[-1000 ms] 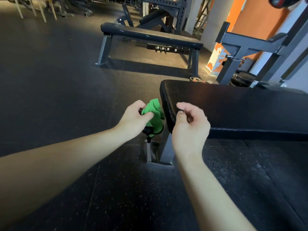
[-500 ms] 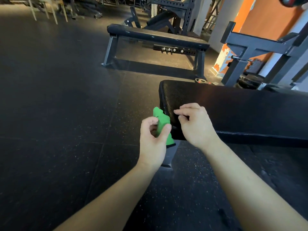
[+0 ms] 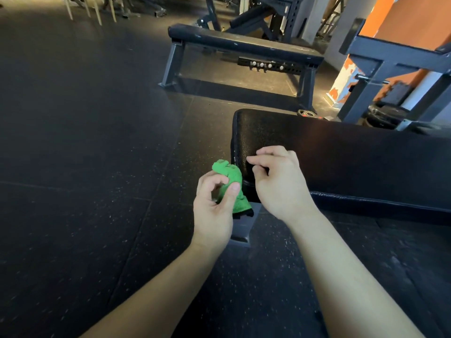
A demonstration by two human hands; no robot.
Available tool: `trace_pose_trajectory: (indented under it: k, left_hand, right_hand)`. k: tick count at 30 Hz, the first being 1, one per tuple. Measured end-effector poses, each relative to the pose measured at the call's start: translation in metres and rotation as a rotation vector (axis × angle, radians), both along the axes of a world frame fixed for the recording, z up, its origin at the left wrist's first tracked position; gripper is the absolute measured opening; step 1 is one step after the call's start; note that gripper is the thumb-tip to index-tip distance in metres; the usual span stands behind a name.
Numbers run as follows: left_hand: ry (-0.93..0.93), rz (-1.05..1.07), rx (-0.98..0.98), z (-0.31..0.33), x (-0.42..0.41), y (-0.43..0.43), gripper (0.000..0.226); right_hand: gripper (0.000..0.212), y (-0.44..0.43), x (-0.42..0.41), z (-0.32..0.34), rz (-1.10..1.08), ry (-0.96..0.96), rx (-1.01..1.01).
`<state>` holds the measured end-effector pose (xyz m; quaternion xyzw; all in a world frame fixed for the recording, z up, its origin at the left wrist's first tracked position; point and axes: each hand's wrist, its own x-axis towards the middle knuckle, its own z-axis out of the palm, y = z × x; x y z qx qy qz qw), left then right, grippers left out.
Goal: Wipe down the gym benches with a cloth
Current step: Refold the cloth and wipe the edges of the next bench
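Cloth is gripped bunched in left hand; right hand curled, empty, over near bench pad; wiping appears not yet started

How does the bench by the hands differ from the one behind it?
The near bench has the left hand holding a green cloth beside its corner; nobody is at the far bench. The far bench shows both grey legs, the near bench only one. Both have flat dark pads.
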<state>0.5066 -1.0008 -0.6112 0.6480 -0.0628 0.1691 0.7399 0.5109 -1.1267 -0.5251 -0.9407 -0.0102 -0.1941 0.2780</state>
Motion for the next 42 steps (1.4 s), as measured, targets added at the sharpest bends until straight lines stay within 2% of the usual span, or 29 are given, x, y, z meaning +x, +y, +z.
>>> trace_pose_trajectory:
  k: [4,11,17,21,25,28,32,36,39,42]
  left_hand:
    - [-0.017,0.010,0.044,-0.008,-0.007,-0.003,0.029]
    - [-0.041,-0.026,-0.022,-0.014,0.007,-0.007,0.013]
    - [0.143,-0.210,-0.159,-0.014,0.015,0.001,0.019]
    - [0.176,-0.262,-0.236,-0.008,0.022,0.004,0.021]
    - [0.283,-0.201,-0.162,0.007,0.065,0.008,0.006]
    - [0.279,-0.249,-0.055,0.015,0.074,0.015,0.009]
    - [0.250,-0.279,-0.035,0.006,0.035,0.022,0.013]
    - [0.236,-0.221,-0.053,0.010,0.016,0.017,0.007]
    - [0.270,-0.181,-0.077,0.015,0.031,0.012,0.008]
    - [0.338,-0.171,-0.036,0.021,0.082,0.007,0.015]
  right_hand:
    - [0.030,0.000,0.001,0.003,0.010,0.022,0.013]
    - [0.029,-0.002,0.004,0.004,0.019,0.055,0.029]
    - [0.029,-0.001,0.003,0.002,0.010,0.044,0.004]
    - [0.028,0.002,0.003,0.003,-0.006,0.047,0.003]
    - [0.028,0.006,0.004,0.005,-0.019,0.072,-0.022]
    - [0.027,0.007,0.006,0.014,-0.030,0.110,-0.056]
    - [0.029,0.007,0.014,0.027,-0.047,0.153,-0.123]
    - [0.035,0.006,0.034,0.030,-0.042,0.215,-0.207]
    - [0.038,0.007,0.049,0.028,-0.049,0.228,-0.243]
    - [0.039,0.009,0.061,0.027,-0.071,0.241,-0.278]
